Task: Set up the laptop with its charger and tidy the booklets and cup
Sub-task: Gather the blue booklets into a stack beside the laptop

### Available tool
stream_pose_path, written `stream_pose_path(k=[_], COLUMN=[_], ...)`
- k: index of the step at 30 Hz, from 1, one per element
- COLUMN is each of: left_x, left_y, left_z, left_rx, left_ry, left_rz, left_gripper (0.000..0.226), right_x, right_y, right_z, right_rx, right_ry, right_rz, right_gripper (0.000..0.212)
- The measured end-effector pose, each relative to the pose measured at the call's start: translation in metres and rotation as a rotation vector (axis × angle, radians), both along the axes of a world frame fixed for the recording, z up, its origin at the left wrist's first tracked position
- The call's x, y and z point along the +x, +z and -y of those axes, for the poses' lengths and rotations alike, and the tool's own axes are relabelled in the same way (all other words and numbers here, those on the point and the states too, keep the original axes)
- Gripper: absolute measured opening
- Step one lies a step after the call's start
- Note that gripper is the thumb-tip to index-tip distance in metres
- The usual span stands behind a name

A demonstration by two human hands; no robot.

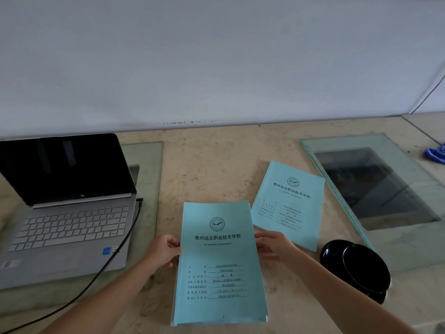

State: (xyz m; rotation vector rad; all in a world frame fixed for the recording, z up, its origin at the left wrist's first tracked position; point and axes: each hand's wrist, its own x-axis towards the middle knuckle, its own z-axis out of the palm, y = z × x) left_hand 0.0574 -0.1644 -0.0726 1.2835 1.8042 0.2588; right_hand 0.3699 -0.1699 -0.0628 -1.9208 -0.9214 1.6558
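Note:
A stack of light-blue booklets lies on the stone counter in front of me. My left hand grips its left edge and my right hand grips its right edge. A second blue booklet lies tilted to the right, just beyond the stack. The silver laptop stands open at the left with a dark screen. A black charger cable runs from its right side down toward the front edge. A black cup lies on its side at the right.
Two glass panels are set in the counter: one under and behind the laptop, one at the right. A blue cloth lies at the far right edge. A white wall rises behind the counter.

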Motion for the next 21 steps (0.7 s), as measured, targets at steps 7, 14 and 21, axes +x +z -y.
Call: stream_pose_path(k=[7,14,21], left_x=[0.000,0.030,0.107], left_y=[0.008,0.040,0.062], left_z=[-0.009,-0.036,-0.080], left_rx=[-0.017,0.188,0.248], left_ry=[-0.265,-0.345,-0.375], left_rz=[-0.225,-0.326,-0.203], left_gripper=[0.009,0.021,0.045], right_x=[0.002,0.021,0.077], right_y=[0.006,0.035,0.055], right_z=[0.000,-0.031,-0.057], right_rx=[-0.033,0.093,0.142], right_ry=[0.032,-0.142,-0.278], right_rz=[0.064,-0.023,-0.027], right_gripper=[0.018,0.016,0.023])
